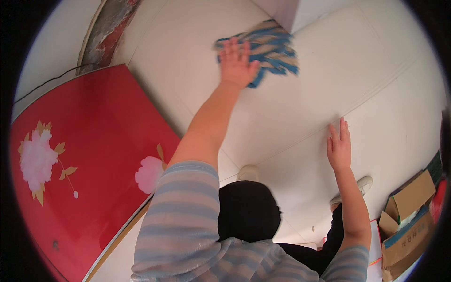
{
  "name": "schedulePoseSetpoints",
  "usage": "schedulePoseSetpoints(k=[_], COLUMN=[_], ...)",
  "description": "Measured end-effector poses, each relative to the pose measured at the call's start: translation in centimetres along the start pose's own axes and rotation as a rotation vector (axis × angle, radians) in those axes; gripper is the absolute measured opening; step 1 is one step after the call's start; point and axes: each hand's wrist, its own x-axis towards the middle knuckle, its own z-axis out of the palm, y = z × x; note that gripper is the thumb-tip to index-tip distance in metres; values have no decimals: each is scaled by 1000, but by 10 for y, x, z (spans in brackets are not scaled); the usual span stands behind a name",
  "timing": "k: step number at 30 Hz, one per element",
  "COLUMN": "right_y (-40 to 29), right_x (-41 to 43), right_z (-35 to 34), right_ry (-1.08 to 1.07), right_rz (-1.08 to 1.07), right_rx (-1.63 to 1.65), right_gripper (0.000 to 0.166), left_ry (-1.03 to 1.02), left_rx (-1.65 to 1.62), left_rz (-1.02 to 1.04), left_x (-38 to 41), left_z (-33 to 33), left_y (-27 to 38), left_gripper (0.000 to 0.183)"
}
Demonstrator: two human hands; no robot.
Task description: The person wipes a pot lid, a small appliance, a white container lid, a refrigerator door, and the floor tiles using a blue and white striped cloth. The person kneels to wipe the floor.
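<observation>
A blue-and-beige striped cloth (273, 49) lies spread and wrinkled on the pale tiled floor (282, 116), its edges blurred. My left hand (238, 67) rests flat on the cloth's left part, arm stretched forward and fingers slightly apart, not curled round the fabric. Lower down on the right, my right hand (340, 146) has its fingers extended and holds nothing. Its fingertips are by a seam between tiles; whether they touch the floor I cannot tell.
A glossy red panel (91, 116) with printed pink flowers fills the left. Damaged wall (109, 38) and a black cable (53, 83) are behind it. A pale corner (285, 14) stands beyond the cloth. An open cardboard box (405, 236) sits right of my shoe (364, 185).
</observation>
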Motion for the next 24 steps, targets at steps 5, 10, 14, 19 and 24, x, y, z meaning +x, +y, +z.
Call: schedulePoseSetpoints(k=[5,10,14,19,24], right_y=[-22,-33,-51,-49,-62], right_x=[12,5,-4,7,15], right_z=[8,20,10,12,11], right_ry=[-21,-144,-322,-397,-380], right_rz=[94,81,53,45,258], right_rx=[-34,-36,24,-8,12], right_gripper=[45,65,79,78,56], left_ry=[-117,0,14,86,12], left_rx=[29,17,-298,-89,-41], left_rz=[-720,-1456,-1401,-539,255], left_x=[-94,-120,-40,45,-32], left_z=[14,29,11,18,-10], left_y=[-166,-191,-167,-73,113], left_gripper=[86,88,84,70,60])
